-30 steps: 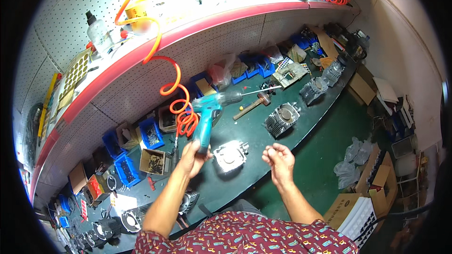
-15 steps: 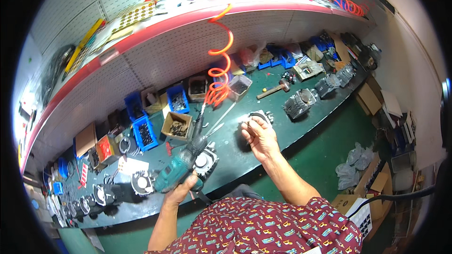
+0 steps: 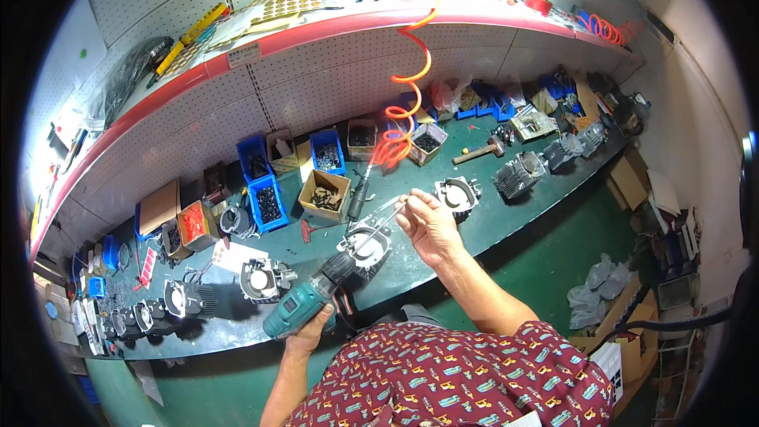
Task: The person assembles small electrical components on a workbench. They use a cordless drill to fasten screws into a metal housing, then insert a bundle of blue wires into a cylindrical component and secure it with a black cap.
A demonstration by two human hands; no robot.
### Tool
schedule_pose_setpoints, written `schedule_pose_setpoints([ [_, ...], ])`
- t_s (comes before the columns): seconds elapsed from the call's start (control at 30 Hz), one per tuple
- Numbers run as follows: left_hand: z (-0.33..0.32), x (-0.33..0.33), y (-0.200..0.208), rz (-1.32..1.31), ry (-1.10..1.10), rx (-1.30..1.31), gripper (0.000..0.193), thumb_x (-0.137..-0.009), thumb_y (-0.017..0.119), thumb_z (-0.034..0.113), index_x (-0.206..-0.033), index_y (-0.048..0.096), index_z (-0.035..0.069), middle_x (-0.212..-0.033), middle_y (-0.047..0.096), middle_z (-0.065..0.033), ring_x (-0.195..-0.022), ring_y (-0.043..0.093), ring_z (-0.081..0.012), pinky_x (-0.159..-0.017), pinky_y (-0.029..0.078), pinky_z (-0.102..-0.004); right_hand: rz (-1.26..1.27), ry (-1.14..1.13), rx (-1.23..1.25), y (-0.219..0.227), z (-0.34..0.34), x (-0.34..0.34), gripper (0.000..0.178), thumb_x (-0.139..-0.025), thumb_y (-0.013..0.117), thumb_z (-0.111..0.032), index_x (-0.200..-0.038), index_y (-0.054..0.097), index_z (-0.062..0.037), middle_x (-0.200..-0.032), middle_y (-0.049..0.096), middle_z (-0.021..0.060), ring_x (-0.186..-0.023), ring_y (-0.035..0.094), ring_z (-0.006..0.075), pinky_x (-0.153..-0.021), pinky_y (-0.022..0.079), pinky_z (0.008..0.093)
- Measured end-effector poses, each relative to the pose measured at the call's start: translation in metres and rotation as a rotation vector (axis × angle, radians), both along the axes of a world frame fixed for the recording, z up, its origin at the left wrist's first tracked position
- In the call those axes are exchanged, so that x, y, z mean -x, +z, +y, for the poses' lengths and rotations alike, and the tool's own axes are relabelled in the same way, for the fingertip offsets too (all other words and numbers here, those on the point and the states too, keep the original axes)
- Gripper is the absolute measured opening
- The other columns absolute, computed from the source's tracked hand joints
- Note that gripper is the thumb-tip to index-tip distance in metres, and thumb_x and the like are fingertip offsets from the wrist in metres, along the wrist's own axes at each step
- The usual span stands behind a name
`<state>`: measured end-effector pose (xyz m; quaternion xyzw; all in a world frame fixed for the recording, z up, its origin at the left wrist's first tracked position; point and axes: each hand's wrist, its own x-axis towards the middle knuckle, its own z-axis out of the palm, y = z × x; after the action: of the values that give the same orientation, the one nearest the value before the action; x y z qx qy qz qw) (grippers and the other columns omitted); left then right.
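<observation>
My left hand (image 3: 311,334) grips the handle of a teal cordless drill (image 3: 299,305) with a black chuck. A long thin driver bit (image 3: 378,227) runs from the chuck up and right, across a light-faced metal housing (image 3: 368,247) on the bench. At the bit's far end is my right hand (image 3: 431,229), its thumb and forefinger pinched together. Whatever they hold is too small to make out. Another open metal housing (image 3: 456,196) sits just beyond the right hand. To the drill's left stands a similar housing (image 3: 262,280).
Behind the work are a cardboard box of dark small parts (image 3: 324,194) and a blue bin of black screws (image 3: 268,204). An orange coiled air hose (image 3: 409,111) hangs down to a dark air tool (image 3: 359,199). A hammer (image 3: 479,152) and finned housings (image 3: 519,175) lie farther right.
The drill has swung lower, and its bit now points up to the right, toward my right hand. The right hand's pinched fingers now meet the bit's end. The whole view has shifted.
</observation>
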<state>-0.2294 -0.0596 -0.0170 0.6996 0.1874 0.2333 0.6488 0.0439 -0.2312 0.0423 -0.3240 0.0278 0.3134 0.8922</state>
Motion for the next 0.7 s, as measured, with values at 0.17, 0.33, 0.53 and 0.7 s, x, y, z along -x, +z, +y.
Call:
schedule_pose_setpoints([
  [0.17,0.0,-0.008,0.008,0.031,-0.055,0.055,0.046,-0.086,0.085,0.024,-0.124,0.067,0.007,-0.118,0.068,-0.0037,-0.105,0.062,-0.0179,-0.094,0.05,-0.0352,-0.109,-0.001,0.035,0.01,-0.005,-0.002,0.033,-0.092,0.072,-0.006,-0.119,0.055,-0.0005,-0.108,0.07,0.0168,-0.1,0.072,0.0292,-0.08,0.064,0.0334],
  [0.33,-0.003,-0.018,0.017,0.025,-0.031,0.213,0.04,-0.085,0.085,0.021,-0.118,0.068,0.007,-0.108,0.068,-0.0013,-0.096,0.062,-0.0152,-0.086,0.052,-0.0332,-0.16,-0.003,0.022,0.017,-0.017,-0.009,0.034,-0.091,0.073,-0.004,-0.119,0.055,0.0016,-0.106,0.069,0.0183,-0.1,0.072,0.0319,-0.083,0.064,0.0346],
  [0.53,0.016,-0.047,0.032,-0.061,-0.153,-0.279,0.022,-0.08,0.084,0.015,-0.094,0.07,0.006,-0.086,0.069,-0.0074,-0.076,0.065,-0.0218,-0.069,0.051,-0.0329,-0.285,0.041,0.292,0.028,-0.039,-0.023,0.045,-0.091,0.073,-0.005,-0.128,0.05,0.0069,-0.108,0.069,0.0193,-0.093,0.072,0.0264,-0.078,0.064,0.0352],
  [0.7,0.019,-0.068,0.018,0.07,-0.208,-0.231,0.03,-0.079,0.085,0.015,-0.103,0.069,0.006,-0.096,0.07,-0.0071,-0.086,0.066,-0.0208,-0.078,0.052,-0.0336,-0.28,0.092,0.22,0.039,-0.058,-0.046,0.051,-0.092,0.073,-0.008,-0.134,0.048,0.0063,-0.11,0.069,0.0189,-0.093,0.072,0.0245,-0.082,0.063,0.0365],
])
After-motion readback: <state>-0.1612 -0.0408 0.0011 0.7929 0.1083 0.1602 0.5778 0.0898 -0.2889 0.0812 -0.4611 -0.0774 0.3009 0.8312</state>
